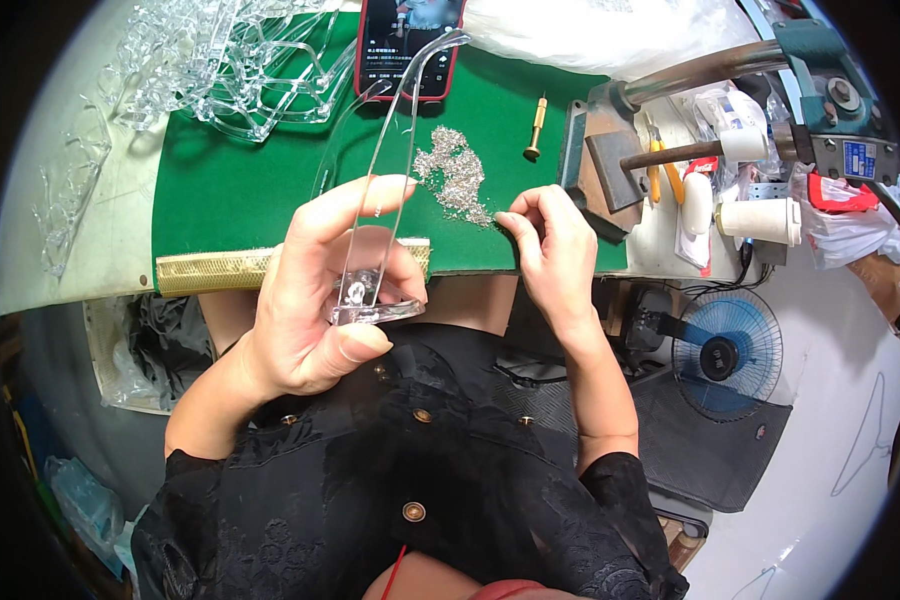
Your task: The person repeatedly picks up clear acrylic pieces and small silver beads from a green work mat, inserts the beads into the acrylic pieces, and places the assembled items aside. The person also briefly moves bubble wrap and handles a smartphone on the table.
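the left hand holds a clear plastic eyeglass frame above the near edge of a green work mat. its fingers are curled, not spread: the thumb bears on the underside of the frame's front, and the other fingers bend around from above and behind, so the front sits between thumb and fingers. the long clear temple arms point up and away, one crossing before the index finger and past the fingertips.

the right hand rests at the mat's near edge, to the right of a loose pile of tiny silvery metal pieces. its thumb and index fingertip come close together at the pile's lower right end; whether they pinch a piece is too small to tell. the frame is well apart from these fingers.

beyond the pile lies a brass-coloured screwdriver. a phone in a red case lies at the mat's far side, with a heap of clear frames to its left.
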A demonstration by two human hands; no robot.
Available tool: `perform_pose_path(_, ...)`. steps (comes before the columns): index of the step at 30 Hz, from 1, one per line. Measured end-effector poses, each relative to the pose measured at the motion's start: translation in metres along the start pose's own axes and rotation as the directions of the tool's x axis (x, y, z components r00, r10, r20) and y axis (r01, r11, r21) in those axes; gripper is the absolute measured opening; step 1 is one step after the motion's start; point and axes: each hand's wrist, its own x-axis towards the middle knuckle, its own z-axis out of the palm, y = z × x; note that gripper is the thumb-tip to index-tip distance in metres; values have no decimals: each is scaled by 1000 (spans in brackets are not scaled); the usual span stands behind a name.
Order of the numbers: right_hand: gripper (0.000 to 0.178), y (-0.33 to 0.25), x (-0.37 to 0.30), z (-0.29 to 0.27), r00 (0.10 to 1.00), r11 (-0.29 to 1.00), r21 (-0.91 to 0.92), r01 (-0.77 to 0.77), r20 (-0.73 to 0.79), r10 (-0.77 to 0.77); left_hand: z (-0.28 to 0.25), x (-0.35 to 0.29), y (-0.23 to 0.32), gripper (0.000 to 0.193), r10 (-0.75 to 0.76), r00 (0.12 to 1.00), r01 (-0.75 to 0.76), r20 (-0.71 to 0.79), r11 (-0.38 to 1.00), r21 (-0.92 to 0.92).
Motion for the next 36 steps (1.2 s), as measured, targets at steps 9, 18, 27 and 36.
perform_pose_path(9, 5, 9, -2, -12, 994, 995, 95, 41, 96, -51, 0, -2, -3, 96, 11, 998, -11, -69, 1000, -1)
perform_pose_path(18, 4, 10, -5, -16, 980, 990, 66, 124, 149, -133, -4, -1, -3, 95, 42, 999, -42, 9, 999, -7)
perform_pose_path(27, 13, 5, -2, -14, 976, 989, -3, 147, 163, -145, -10, -3, -6, 95, 58, 994, -57, 96, 998, -10)
perform_pose_path(36, 15, 3, -9, -7, 979, 977, -98, 190, 96, -181, -13, -4, -3, 93, 34, 983, -40, 180, 999, 26)
